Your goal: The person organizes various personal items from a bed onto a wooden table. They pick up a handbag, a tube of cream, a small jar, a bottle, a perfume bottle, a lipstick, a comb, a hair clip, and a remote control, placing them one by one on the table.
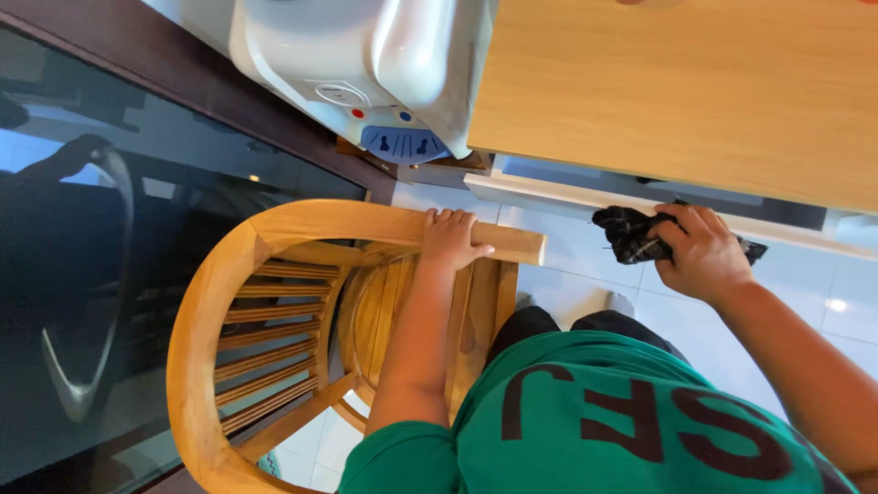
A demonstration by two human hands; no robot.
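My left hand [450, 240] grips the end of the curved armrest of a light wooden chair [229, 265] with a slatted back. My right hand [702, 252] is closed around a crumpled black cloth [626, 233], held just below the edge of a wooden tabletop [677, 91]. The chair stands below me on the left, its round seat partly hidden by my left forearm. My green shirt fills the bottom of the view.
A white water dispenser [366, 64] with blue taps stands at the top, next to the tabletop. A dark glass panel [73, 274] in a brown frame lies to the left. White floor tiles [567, 265] show between the chair and the table.
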